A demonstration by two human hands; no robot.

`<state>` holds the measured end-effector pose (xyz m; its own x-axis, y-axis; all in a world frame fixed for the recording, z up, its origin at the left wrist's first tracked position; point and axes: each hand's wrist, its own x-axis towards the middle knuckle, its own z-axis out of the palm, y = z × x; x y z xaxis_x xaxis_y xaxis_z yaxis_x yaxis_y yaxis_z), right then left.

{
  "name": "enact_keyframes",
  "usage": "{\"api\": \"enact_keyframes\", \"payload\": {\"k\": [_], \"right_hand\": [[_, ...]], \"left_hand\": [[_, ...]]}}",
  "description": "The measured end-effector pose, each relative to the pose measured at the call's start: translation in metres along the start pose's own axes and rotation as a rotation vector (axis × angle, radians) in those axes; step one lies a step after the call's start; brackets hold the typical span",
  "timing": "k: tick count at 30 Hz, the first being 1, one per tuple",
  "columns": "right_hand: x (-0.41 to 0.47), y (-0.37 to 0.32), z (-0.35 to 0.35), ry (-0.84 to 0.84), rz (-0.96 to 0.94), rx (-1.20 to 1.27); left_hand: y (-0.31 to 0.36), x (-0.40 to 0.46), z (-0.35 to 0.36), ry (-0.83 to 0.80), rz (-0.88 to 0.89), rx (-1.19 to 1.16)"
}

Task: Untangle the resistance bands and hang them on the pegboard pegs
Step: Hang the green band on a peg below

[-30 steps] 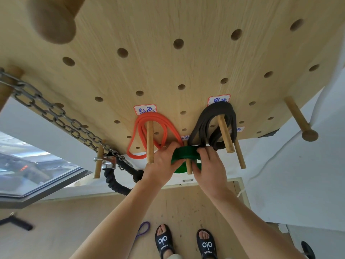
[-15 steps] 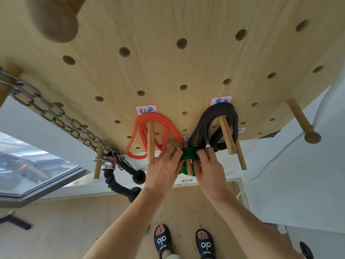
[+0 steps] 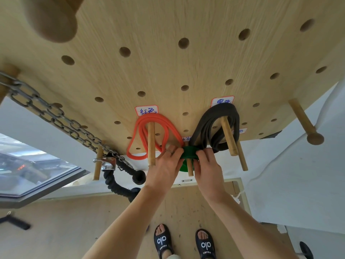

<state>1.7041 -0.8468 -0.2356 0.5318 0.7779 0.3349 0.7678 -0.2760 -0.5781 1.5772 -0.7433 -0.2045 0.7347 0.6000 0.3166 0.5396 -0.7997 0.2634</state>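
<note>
At the lower edge of the pegboard (image 3: pixel 186 21), both my hands meet on the green band (image 3: pixel 189 152), which sits looped over a short wooden peg (image 3: pixel 190 168) between the two hung bands. My left hand (image 3: pixel 164 169) comes in from 7 o'clock with the forearm raised and the wrist straight; its fingers curl forward and pinch the left side of the green band, and a ring shows on one finger. My right hand (image 3: pixel 208 170) comes in from 5 o'clock, forearm raised at a similar slope; its fingers curl over and pinch the right side of the same band. The two sets of fingertips lie close together, with the peg projecting between the hands.

The red band (image 3: pixel 139 128) hangs in several loops on a peg (image 3: pixel 151 144) at 10 o'clock from my hands, just beside my left fingertips. The black band (image 3: pixel 214 116) hangs coiled on a peg (image 3: pixel 228 137) at 1 o'clock, its lower loops touching the green band near my right fingertips. A handwritten label (image 3: pixel 147 110) sits above the red band and another label (image 3: pixel 222 101) above the black one.

A metal chain (image 3: pixel 56 116) runs diagonally at 9 o'clock, ending at a black rope handle (image 3: pixel 119 182). My feet in black sandals (image 3: pixel 183 243) stand on the wooden floor (image 3: pixel 74 221) at 6 o'clock.
</note>
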Motion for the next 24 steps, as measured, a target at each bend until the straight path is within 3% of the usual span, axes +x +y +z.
{"api": "enact_keyframes", "payload": {"k": [15,24], "right_hand": [[0.002,-0.003,-0.008,-0.07,0.124,0.086],[-0.026,0.014,-0.015,-0.067,0.264,0.109]], "left_hand": [[0.002,0.002,-0.012,-0.121,-0.089,-0.019],[0.013,-0.004,-0.024,-0.072,0.064,0.01]]}}
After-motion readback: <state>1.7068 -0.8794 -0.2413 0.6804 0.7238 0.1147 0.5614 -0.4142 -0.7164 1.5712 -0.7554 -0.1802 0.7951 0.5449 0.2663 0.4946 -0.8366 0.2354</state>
